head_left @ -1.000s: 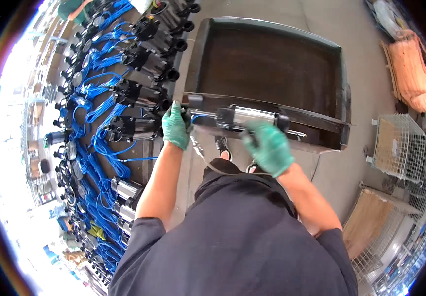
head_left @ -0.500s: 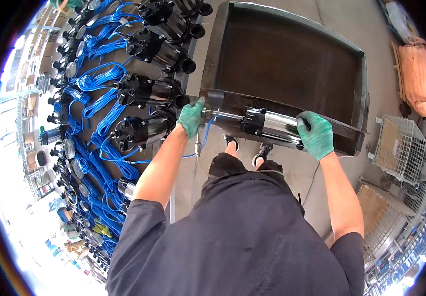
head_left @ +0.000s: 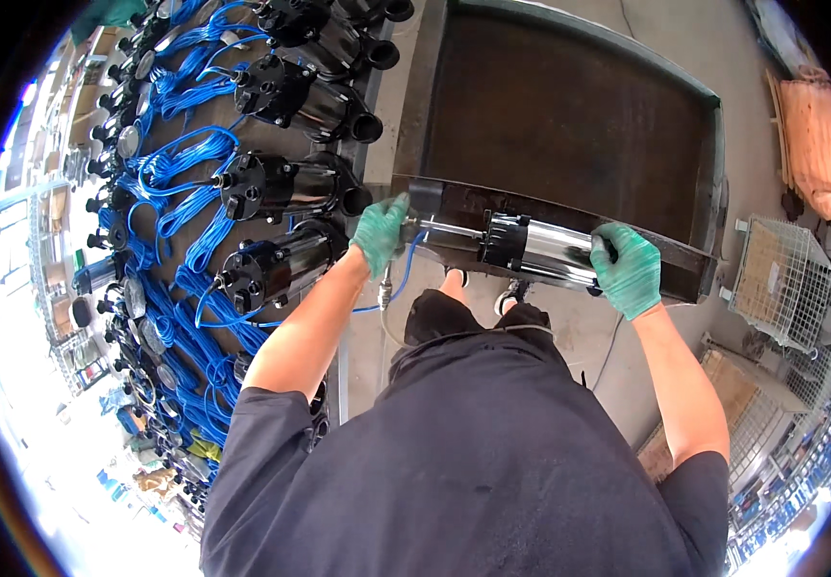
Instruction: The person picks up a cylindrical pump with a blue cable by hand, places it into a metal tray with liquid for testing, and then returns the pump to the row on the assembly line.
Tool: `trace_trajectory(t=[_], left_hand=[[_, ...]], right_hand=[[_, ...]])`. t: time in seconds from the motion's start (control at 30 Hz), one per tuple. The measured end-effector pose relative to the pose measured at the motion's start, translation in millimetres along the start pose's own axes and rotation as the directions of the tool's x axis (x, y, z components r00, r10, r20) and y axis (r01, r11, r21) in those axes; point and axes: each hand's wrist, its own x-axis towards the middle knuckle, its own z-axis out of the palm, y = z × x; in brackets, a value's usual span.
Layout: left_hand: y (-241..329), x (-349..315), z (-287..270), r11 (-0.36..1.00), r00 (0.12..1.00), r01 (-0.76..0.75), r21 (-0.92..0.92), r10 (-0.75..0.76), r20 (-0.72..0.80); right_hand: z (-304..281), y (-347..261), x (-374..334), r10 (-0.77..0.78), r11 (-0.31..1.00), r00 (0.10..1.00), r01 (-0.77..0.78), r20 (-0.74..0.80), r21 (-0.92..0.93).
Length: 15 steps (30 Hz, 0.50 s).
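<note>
A submersible pump [head_left: 558, 252] with a shiny steel body and a black ribbed end lies sideways along the near ledge of a dark metal tank. My right hand [head_left: 630, 269], in a green glove, is closed round the pump's right end. My left hand [head_left: 380, 234], also gloved, grips what looks like an air gun. Its slim metal nozzle [head_left: 452, 230] points at the pump's black end; whether the tip touches is too small to tell. Below that hand hangs a metal hose coupling [head_left: 386, 287]. The handle itself is mostly hidden by my fingers.
The dark metal tank [head_left: 569, 106] lies just beyond the pump. To the left, several black and steel pumps [head_left: 290, 183] stand in rows with coiled blue cables [head_left: 194, 154]. Wire mesh crates [head_left: 779, 287] and an orange wrapped bundle [head_left: 819, 144] are at right.
The pump and my right hand have shifted slightly right. My left hand and the air gun have moved a little right too, still in line with the pump's black end.
</note>
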Motion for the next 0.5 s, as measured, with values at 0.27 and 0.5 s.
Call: trace_trajectory(t=[0.27, 0.5], left_hand=[[0.6, 2.5, 3.8, 0.998, 1.0, -0.005, 0.055, 0.005, 0.0], [0.8, -2.3, 6.1, 0.998, 0.998, -0.022, 0.062, 0.026, -0.058]], right_hand=[[-0.2, -4.0, 0.3, -0.005, 1.0, 0.999, 0.004, -0.041, -0.018], [-0.3, -5.1, 1.3, -0.008, 0.999, 1.0, 0.007, -0.025, -0.032]])
